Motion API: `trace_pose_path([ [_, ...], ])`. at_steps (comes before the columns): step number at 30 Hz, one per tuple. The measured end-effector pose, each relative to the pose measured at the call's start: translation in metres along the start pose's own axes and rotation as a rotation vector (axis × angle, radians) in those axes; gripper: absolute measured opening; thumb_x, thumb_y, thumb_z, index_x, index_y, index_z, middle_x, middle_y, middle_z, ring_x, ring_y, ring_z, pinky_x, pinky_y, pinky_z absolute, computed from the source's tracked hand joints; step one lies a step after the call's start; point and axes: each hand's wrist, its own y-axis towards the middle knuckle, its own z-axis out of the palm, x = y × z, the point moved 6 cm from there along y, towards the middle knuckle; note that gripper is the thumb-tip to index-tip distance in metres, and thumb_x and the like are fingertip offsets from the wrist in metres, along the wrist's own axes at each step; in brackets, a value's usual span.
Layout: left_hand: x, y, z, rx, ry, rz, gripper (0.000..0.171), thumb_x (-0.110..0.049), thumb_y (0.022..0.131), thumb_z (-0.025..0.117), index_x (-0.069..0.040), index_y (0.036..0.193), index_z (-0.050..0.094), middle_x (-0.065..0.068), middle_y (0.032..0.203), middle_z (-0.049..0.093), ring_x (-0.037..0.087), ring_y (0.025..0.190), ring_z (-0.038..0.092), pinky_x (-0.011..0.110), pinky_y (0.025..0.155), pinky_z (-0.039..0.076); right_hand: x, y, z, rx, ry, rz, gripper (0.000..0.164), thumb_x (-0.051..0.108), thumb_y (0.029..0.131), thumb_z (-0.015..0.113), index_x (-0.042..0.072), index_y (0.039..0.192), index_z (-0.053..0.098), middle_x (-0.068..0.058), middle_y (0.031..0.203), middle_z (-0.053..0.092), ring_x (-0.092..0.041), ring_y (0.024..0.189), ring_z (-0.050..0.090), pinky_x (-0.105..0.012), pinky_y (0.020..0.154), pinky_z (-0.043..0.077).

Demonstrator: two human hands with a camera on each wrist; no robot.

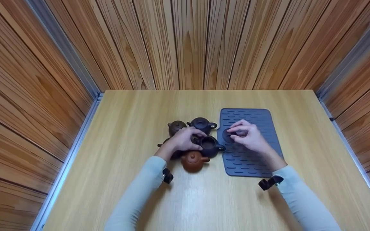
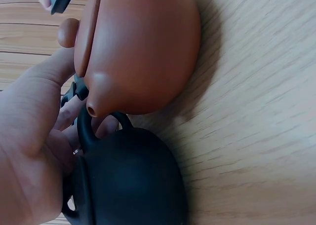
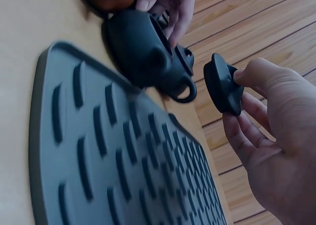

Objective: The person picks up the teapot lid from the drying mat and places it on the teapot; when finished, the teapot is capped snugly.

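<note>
My right hand [image 1: 251,138] pinches a dark teapot lid [image 3: 219,84] between thumb and fingertips, above the grey mat. The lid is tilted on edge in the right wrist view. To its left stands a dark teapot [image 1: 211,154] without a lid, its round mouth facing up and its handle pointing right. My left hand [image 1: 184,140] holds this teapot at its spout side, thumb and fingers to either side. A reddish-brown teapot [image 1: 192,163] with its lid on sits just in front of that hand. Another black teapot [image 2: 133,180] is partly hidden beneath the left wrist.
Behind the left hand stand a small brown teapot [image 1: 175,127] and a dark teapot [image 1: 201,124], close together. The ridged grey mat [image 1: 249,165] lies to the right on the wooden table [image 1: 108,141]. Wood-panelled walls [image 1: 191,45] enclose the back and sides.
</note>
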Motion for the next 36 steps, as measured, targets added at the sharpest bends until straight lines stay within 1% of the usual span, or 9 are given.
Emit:
trace_pose_path([
  [7, 0.007, 0.004, 0.004, 0.002, -0.020, 0.010, 0.057, -0.045, 0.088, 0.096, -0.037, 0.141, 0.077, -0.004, 0.133, 0.081, 0.022, 0.135, 0.070, 0.048, 0.122, 0.051, 0.008, 0.011, 0.021, 0.034, 0.043, -0.031, 0.020, -0.005, 0.098, 0.081, 0.001, 0.116, 0.087, -0.022, 0.126, 0.071, -0.009, 0.120, 0.065, -0.015, 0.097, 0.060],
  [10, 0.007, 0.004, 0.004, 0.001, -0.016, 0.019, 0.057, -0.046, 0.088, 0.096, -0.036, 0.141, 0.078, -0.005, 0.133, 0.082, 0.022, 0.134, 0.071, 0.047, 0.121, 0.052, 0.011, 0.015, 0.030, 0.052, 0.046, -0.049, 0.020, -0.005, 0.098, 0.081, 0.001, 0.116, 0.087, -0.022, 0.126, 0.071, -0.015, 0.120, 0.068, -0.017, 0.097, 0.061],
  [12, 0.006, 0.005, 0.003, -0.003, -0.007, 0.030, 0.056, -0.045, 0.088, 0.095, -0.035, 0.141, 0.078, -0.006, 0.132, 0.082, 0.021, 0.132, 0.072, 0.045, 0.120, 0.054, 0.013, 0.017, 0.036, 0.061, 0.051, -0.056, 0.020, -0.005, 0.097, 0.081, 0.002, 0.115, 0.087, -0.021, 0.125, 0.072, -0.016, 0.119, 0.068, -0.018, 0.095, 0.061],
  [16, 0.005, 0.005, 0.002, -0.015, -0.012, 0.054, 0.057, -0.043, 0.087, 0.097, -0.030, 0.140, 0.079, -0.005, 0.130, 0.084, 0.021, 0.131, 0.073, 0.045, 0.118, 0.055, 0.014, 0.021, 0.046, 0.063, 0.060, -0.067, 0.021, -0.007, 0.095, 0.081, 0.001, 0.113, 0.088, -0.022, 0.124, 0.072, -0.009, 0.115, 0.067, -0.018, 0.092, 0.060],
  [19, 0.007, 0.005, 0.001, -0.022, -0.022, 0.047, 0.058, -0.042, 0.086, 0.098, -0.027, 0.140, 0.079, -0.006, 0.131, 0.084, 0.021, 0.133, 0.073, 0.044, 0.119, 0.055, 0.014, 0.023, 0.054, 0.066, 0.062, -0.078, 0.021, -0.008, 0.094, 0.081, -0.002, 0.112, 0.087, -0.024, 0.123, 0.072, -0.006, 0.109, 0.067, -0.016, 0.090, 0.059],
  [23, 0.008, 0.004, 0.002, -0.016, -0.023, 0.026, 0.061, -0.041, 0.086, 0.097, -0.025, 0.142, 0.078, -0.005, 0.137, 0.082, 0.023, 0.137, 0.071, 0.045, 0.121, 0.054, 0.010, 0.026, 0.065, 0.082, 0.070, -0.079, 0.022, -0.008, 0.092, 0.080, -0.003, 0.112, 0.087, -0.027, 0.125, 0.072, -0.011, 0.101, 0.071, -0.016, 0.088, 0.058],
  [26, 0.008, 0.004, 0.002, -0.008, -0.018, 0.017, 0.062, -0.041, 0.086, 0.097, -0.024, 0.143, 0.077, -0.004, 0.139, 0.081, 0.025, 0.138, 0.071, 0.046, 0.121, 0.054, 0.008, 0.026, 0.070, 0.096, 0.065, -0.068, 0.023, -0.007, 0.092, 0.080, -0.003, 0.113, 0.087, -0.028, 0.126, 0.072, -0.013, 0.101, 0.072, -0.015, 0.088, 0.058],
  [31, 0.009, 0.005, 0.002, -0.005, -0.025, 0.010, 0.062, -0.042, 0.086, 0.097, -0.025, 0.143, 0.077, -0.005, 0.137, 0.082, 0.024, 0.137, 0.071, 0.045, 0.121, 0.054, 0.005, 0.026, 0.076, 0.117, 0.059, -0.057, 0.023, -0.007, 0.093, 0.080, -0.002, 0.114, 0.087, -0.027, 0.127, 0.073, -0.008, 0.106, 0.069, -0.016, 0.091, 0.059],
  [36, 0.009, 0.004, 0.003, -0.001, -0.031, 0.007, 0.062, -0.042, 0.087, 0.098, -0.027, 0.143, 0.077, -0.005, 0.135, 0.082, 0.023, 0.138, 0.071, 0.045, 0.122, 0.053, 0.002, 0.024, 0.080, 0.120, 0.066, -0.059, 0.021, -0.006, 0.093, 0.082, -0.002, 0.113, 0.087, -0.027, 0.126, 0.073, -0.007, 0.111, 0.066, -0.019, 0.094, 0.060],
])
